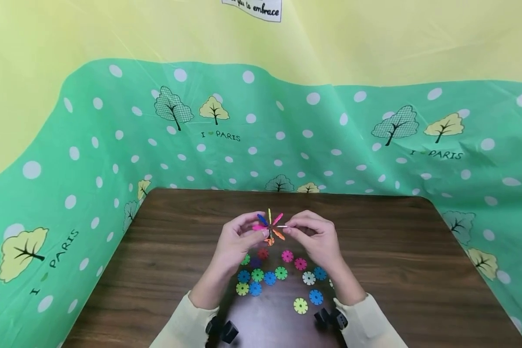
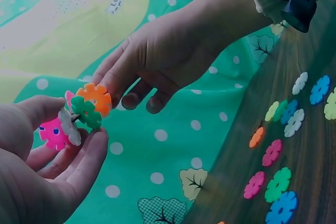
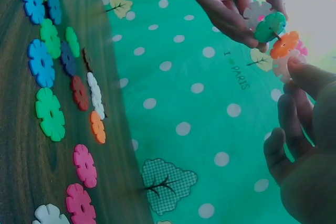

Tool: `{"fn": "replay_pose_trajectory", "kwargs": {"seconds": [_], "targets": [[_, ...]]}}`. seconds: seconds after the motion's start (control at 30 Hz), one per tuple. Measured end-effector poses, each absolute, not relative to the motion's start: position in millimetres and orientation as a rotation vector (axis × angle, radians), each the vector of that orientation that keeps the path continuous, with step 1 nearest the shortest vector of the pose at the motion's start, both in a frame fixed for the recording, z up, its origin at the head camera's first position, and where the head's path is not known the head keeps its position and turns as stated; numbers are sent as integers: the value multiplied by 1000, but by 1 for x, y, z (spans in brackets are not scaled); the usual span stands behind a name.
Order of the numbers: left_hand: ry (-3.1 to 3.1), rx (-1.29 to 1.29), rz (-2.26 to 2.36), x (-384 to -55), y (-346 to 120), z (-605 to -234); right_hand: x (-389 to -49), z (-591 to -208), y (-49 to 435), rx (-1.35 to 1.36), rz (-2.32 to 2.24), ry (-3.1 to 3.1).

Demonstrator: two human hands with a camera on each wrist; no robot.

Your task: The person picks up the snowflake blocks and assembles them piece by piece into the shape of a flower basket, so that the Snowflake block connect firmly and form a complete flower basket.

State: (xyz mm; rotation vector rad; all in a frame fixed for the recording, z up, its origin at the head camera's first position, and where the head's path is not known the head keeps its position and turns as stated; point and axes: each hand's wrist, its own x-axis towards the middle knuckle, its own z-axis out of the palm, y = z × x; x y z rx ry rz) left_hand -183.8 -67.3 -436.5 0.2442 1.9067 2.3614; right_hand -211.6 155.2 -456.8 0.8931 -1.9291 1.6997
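Above the table, my left hand (image 1: 237,241) holds a cluster of interlocked plastic snowflake discs (image 1: 270,234) between thumb and fingers. Its discs fan out around a dark centre piece. In the left wrist view a pink disc (image 2: 54,134), a green disc (image 2: 85,113) and an orange disc (image 2: 96,98) show in it. My right hand (image 1: 317,237) pinches a white disc (image 1: 282,226) edge-on at the cluster's right side. The right wrist view shows this pale disc (image 3: 282,66) beside the orange one; whether it is slotted in, I cannot tell.
Loose discs lie on the dark wooden table (image 1: 156,270) below and between the hands, among them a yellow disc (image 1: 300,305), a blue disc (image 1: 316,297) and a red disc (image 1: 263,253). A green dotted cloth (image 1: 278,135) hangs behind the table.
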Motion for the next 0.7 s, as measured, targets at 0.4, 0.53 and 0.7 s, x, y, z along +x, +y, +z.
{"fn": "replay_pose_trajectory", "kwargs": {"seconds": [0.4,0.53,0.7], "targets": [[1945,236,2319,-181,-67,-433,-211,-455,150,1006,1518,-1812],[1950,217,2320,-182,-66,-436,-213,-457,149,1018,1499,-1800],[1964,188,2333,-180,-65,-436,-213,-459,147,1044,1410,-1781]]}}
